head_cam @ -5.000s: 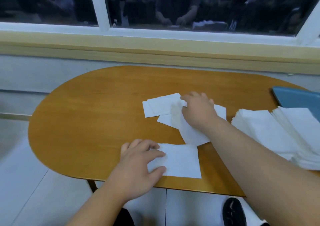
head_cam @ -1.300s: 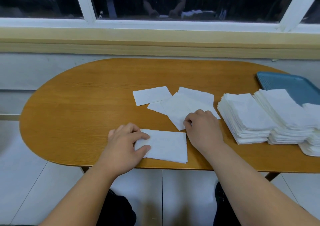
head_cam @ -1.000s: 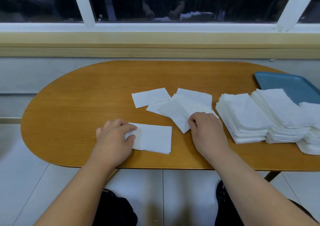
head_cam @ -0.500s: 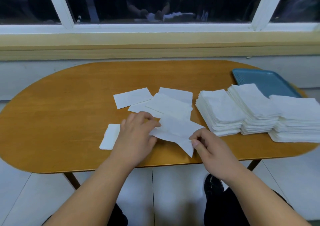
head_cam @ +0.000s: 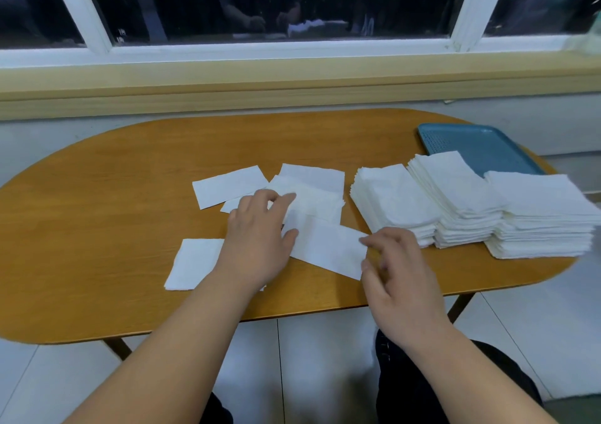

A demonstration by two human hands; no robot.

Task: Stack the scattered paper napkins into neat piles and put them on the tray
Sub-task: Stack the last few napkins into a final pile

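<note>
Between my hands, a napkin [head_cam: 325, 248]: left hand [head_cam: 257, 241] spread flat on it, right hand [head_cam: 395, 267] pinching its edge.

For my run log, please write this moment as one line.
phase: gathering loose napkins | left hand: flat on napkin | right hand: at its right edge | piles: three, on table | tray: bare
</note>
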